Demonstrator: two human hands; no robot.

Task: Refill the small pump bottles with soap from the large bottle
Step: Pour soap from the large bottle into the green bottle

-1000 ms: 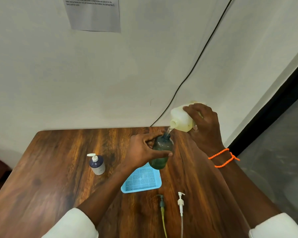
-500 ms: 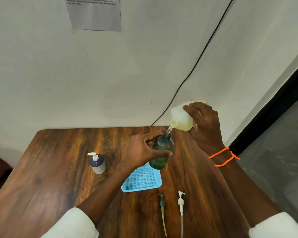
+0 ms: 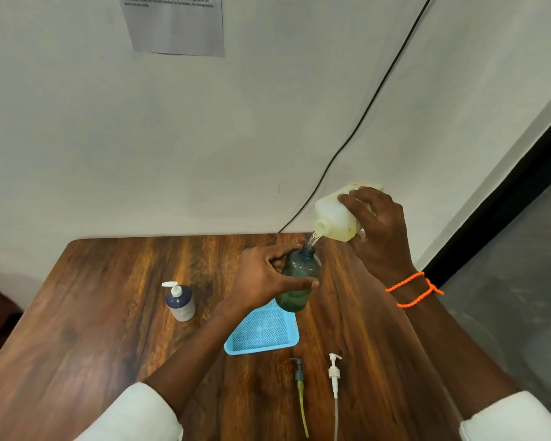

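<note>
We are in the middle of the pour. Our right hand (image 3: 379, 230) has its fingers (image 3: 352, 198) wrapped round the large bottle (image 3: 337, 218), tipped mouth-down so a thin stream of soap (image 3: 312, 240) runs into the open neck of the green bottle (image 3: 299, 281). Our left hand (image 3: 264, 278) grips that green bottle round its body and holds it tilted, lifted above the far edge of the blue tray (image 3: 261, 335) on the desk (image 3: 109, 313). Two pump heads lie loose near us, a green pump (image 3: 299, 374) and a white pump (image 3: 334, 374), just beside each other. A dark blue bottle (image 3: 180, 302) stands capped to the left, well apart. Next, we judge, we must watch the level, bring the large bottle upright before overflow, then fit the green pump back.
</note>
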